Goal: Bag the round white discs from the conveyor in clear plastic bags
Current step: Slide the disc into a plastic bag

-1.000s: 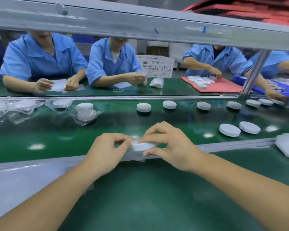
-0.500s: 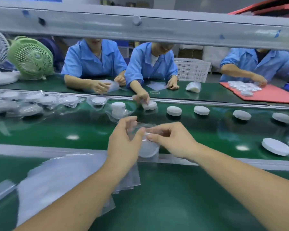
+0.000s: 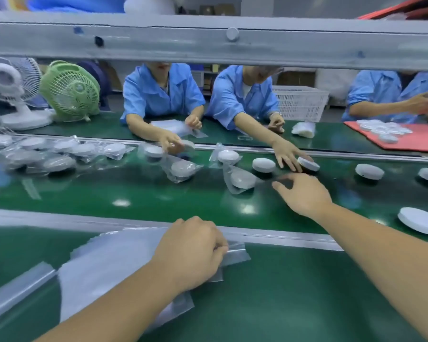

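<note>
- Conveyor belt [image 3: 158, 193]: glossy dark green, plain.
- Worktop [image 3: 282, 292]: matching green, unpatterned.
- Discs [image 3: 263, 164] on the belt: plain white.
- Bags [image 3: 104, 262]: clear, greyish sheen.
- Rail [image 3: 282, 236] along the belt's near edge: grey metal.
- Beyond the belt: light blue work coats [image 3: 158, 95], a pale green fan [image 3: 69, 91], a white fan [image 3: 10, 80], a white latticed basket [image 3: 299, 102], a red mat [image 3: 410, 141].

Right hand [image 3: 304, 196] fingers blurred, perhaps empty.
</note>
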`<state>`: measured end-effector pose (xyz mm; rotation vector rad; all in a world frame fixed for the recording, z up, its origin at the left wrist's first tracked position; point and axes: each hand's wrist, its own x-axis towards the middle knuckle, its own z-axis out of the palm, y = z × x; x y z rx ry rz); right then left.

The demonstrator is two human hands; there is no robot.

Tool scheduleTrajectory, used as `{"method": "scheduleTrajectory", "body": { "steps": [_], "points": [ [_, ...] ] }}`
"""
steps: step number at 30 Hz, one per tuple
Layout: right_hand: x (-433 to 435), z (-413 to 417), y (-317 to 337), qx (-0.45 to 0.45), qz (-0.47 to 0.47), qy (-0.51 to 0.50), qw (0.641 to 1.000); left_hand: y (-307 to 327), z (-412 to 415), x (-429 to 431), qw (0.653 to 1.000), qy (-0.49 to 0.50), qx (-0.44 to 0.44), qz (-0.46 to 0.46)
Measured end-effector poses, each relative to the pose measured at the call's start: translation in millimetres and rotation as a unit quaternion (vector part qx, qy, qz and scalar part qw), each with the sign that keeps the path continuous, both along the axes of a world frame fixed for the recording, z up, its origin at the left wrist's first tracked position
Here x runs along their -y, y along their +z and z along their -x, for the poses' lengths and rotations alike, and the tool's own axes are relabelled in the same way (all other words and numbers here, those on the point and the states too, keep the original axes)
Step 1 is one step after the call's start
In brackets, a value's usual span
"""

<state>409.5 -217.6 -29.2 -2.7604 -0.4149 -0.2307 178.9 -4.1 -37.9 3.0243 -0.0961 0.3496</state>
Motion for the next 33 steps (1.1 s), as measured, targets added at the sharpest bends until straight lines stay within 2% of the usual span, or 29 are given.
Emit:
{"method": "scheduleTrajectory", "body": {
  "steps": [2,3,5,7,9,11,14,17,20,24,26,28,31,33],
  "points": [
    [67.7,-10.0,-3.6,0.045,0.142,-0.127,0.981,-1.8,-9.0,21.2,0.999,-0.022,0.017,0.027],
    [105.3,-15.0,-7.0,0.029,0.199,-0.189,0.961,-3.6,-13.6,33.1,0.999,-0.033,0.01,0.034],
    [178.3,-21.7,-15.7,-0.058,0.236,-0.265,0.933,-9.5,-21.0,53.2,0.998,-0.054,-0.01,0.031],
    [236.3,-23.1,-19.7,-0.113,0.215,-0.258,0.935,-13.7,-27.3,65.7,0.998,-0.069,-0.006,0.01],
    [260.7,-18.1,-17.0,-0.083,0.16,-0.224,0.958,-15.0,-31.6,69.0,0.998,-0.067,0.007,0.007],
    [254.1,-11.5,-12.5,-0.04,0.113,-0.187,0.975,-14.3,-33.7,68.1,0.998,-0.053,0.018,0.042],
    [201.7,19.9,3.1,0.032,0.051,-0.025,0.998,-10.0,-34.5,60.9,0.989,-0.004,0.024,0.142],
    [138.7,61.7,12.2,0.068,0.03,0.189,0.979,-8.2,-36.8,49.0,0.979,0.034,0.024,0.199],
    [87.1,95.7,3.9,0.061,-0.066,0.304,0.949,-6.0,-34.3,41.9,0.969,0.024,0.02,0.245],
    [54.2,122.4,0.0,0.048,-0.234,0.286,0.928,-1.2,-23.8,39.5,0.945,0.006,0.028,0.326],
    [49.1,129.2,4.0,0.0,-0.347,0.24,0.907,3.4,-15.3,38.7,0.91,-0.025,0.005,0.415],
    [44.0,133.4,7.7,-0.044,-0.449,0.208,0.868,5.8,-7.2,40.4,0.873,-0.054,-0.015,0.485],
    [37.4,137.7,9.1,-0.09,-0.506,0.203,0.833,4.2,1.1,49.4,0.832,-0.072,-0.017,0.549],
    [33.5,141.1,9.2,-0.108,-0.515,0.205,0.825,2.3,6.4,53.5,0.824,-0.058,-0.016,0.564]
  ]
}}
